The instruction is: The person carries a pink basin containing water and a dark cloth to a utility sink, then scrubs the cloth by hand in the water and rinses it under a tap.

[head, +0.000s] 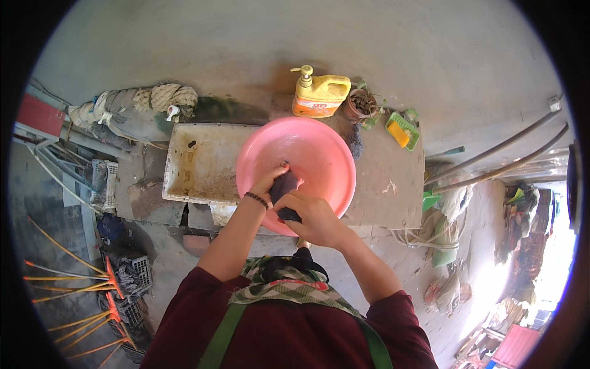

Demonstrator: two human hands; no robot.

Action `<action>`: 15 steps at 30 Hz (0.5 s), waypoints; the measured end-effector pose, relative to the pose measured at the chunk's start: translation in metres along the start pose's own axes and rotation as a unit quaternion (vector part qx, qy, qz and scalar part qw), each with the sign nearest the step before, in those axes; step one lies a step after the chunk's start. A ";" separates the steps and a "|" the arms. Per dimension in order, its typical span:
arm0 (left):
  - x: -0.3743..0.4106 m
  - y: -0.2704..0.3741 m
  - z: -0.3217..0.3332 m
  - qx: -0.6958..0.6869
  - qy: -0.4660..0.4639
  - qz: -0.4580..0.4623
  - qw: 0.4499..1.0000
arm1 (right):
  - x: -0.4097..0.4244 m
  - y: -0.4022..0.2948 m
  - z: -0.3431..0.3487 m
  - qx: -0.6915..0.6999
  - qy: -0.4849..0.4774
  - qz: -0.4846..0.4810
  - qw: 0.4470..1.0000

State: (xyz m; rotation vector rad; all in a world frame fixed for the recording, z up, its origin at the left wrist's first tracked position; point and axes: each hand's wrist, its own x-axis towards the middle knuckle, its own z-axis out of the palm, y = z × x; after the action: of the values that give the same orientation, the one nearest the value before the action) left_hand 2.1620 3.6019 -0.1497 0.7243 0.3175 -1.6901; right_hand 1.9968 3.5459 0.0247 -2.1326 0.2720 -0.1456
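A round pink plastic basin [318, 143] stands before me, partly over the edge of a shallow, stained sink. Above its near side my left hand [267, 182] grips one end of a dark cloth item [282, 186]. My right hand [311, 214] is closed around the lower end of the same item, nearer my body. The cloth looks bunched between both hands, and its exact kind cannot be told. Pinkish light or wet sheen shows inside the basin; the water level is unclear.
Behind the basin stand a yellow pump jug [320, 94] and a potted plant [362, 102]. A green dish [412, 131] with a yellow sponge [398, 134] lies right. The stained rectangular sink [207, 161] is left, near a white tap [172, 112]. Rakes or brooms with orange heads [112, 276] lie lower left.
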 end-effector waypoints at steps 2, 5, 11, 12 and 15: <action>-0.008 0.001 0.021 -0.046 0.025 -0.006 0.999 | 0.000 0.006 -0.007 0.075 0.027 0.008 0.997; -0.022 -0.003 0.035 -0.195 0.075 0.011 0.978 | 0.024 0.013 -0.043 0.345 0.159 0.119 0.918; -0.022 0.000 0.052 -0.106 -0.128 -0.086 0.982 | 0.055 0.178 -0.002 0.354 0.251 0.199 0.879; -0.026 -0.002 0.059 -0.119 -0.104 -0.080 0.984 | 0.053 0.188 0.024 0.443 0.261 0.203 0.833; -0.034 -0.016 0.073 -0.161 -0.068 -0.027 0.984 | 0.032 0.230 0.079 0.735 0.178 0.183 0.628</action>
State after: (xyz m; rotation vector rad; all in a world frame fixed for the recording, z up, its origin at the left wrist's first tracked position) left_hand 2.1282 3.5906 -0.0754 0.3633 0.5041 -1.6772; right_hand 2.0126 3.4812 -0.2116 -0.3457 0.5535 -0.3851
